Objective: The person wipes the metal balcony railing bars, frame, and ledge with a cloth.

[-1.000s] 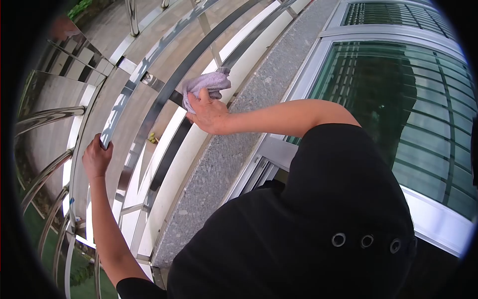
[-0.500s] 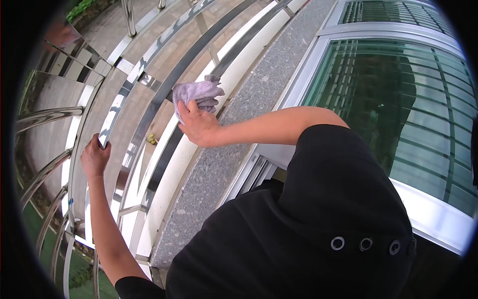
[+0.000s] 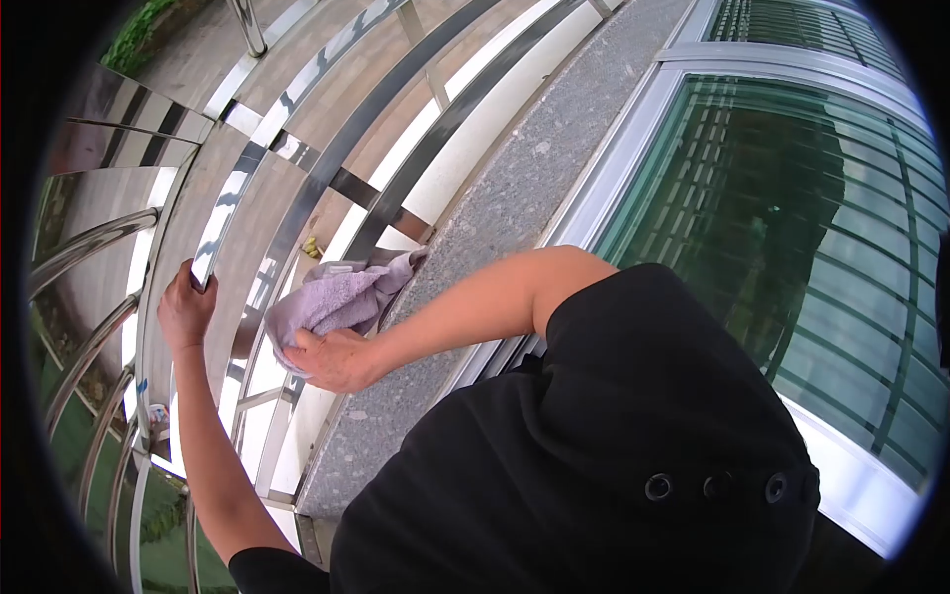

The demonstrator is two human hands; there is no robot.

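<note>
In the head view a pale purple cloth [image 3: 346,297] lies bunched against the lower bars of a shiny metal railing [image 3: 341,148]. My right hand [image 3: 338,360] is closed on the cloth near its lower end, and part of the cloth hangs over toward the stone ledge. Farther left, my left hand [image 3: 187,313] is wrapped round the end of a flat mirror-like bar [image 3: 228,203] of the railing. The left fingers are partly hidden behind that bar.
A grey stone ledge [image 3: 539,148] runs along the railing's right side. Beyond it stands a silver-framed window [image 3: 752,228] with green glass reflecting bars. Curved metal tubes [image 3: 94,252] fill the left. Small yellow-green objects [image 3: 312,247] show between the bars.
My right hand has moved down and left along the railing with the cloth, which is now more spread out. My left hand stays on the same bar. The view has shifted slightly.
</note>
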